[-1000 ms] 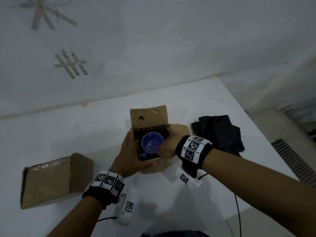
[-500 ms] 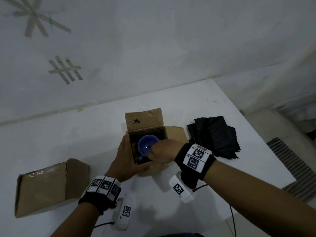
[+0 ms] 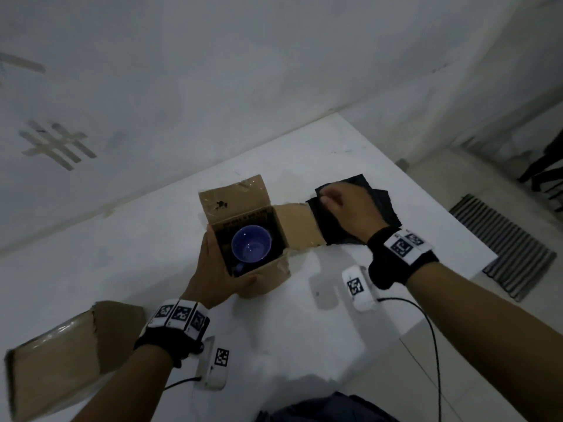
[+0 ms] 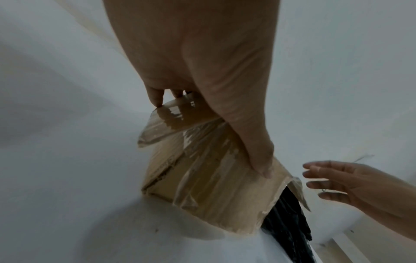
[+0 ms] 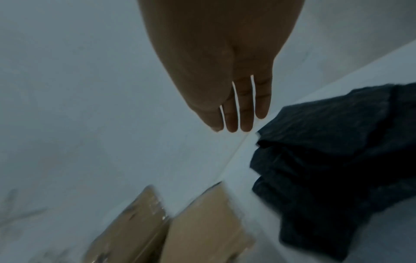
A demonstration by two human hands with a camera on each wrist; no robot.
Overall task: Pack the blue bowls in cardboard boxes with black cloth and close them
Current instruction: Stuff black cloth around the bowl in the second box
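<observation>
An open cardboard box (image 3: 268, 277) stands mid-table with a blue bowl (image 3: 251, 247) upright inside it; the space around the bowl is dark. My left hand (image 3: 213, 268) grips the box's left near corner. In the left wrist view its thumb lies on the taped box wall (image 4: 202, 178) and its fingers hook over the top edge. My right hand (image 3: 338, 205) hovers over the pile of black cloth (image 3: 382, 204) to the right of the box. Its fingers (image 5: 245, 110) are straight and hold nothing, just above the black cloth (image 5: 326, 160).
A second, closed cardboard box (image 3: 54, 360) lies at the near left. The open box's right flap (image 3: 297, 226) lies flat toward the cloth. The table's right edge (image 3: 451, 220) is close behind the cloth, with a striped mat (image 3: 502, 251) on the floor beyond.
My right hand has let go of the bowl, left the box and swung right to above the cloth pile. The bowl now sits in the box. My left hand stays on the box.
</observation>
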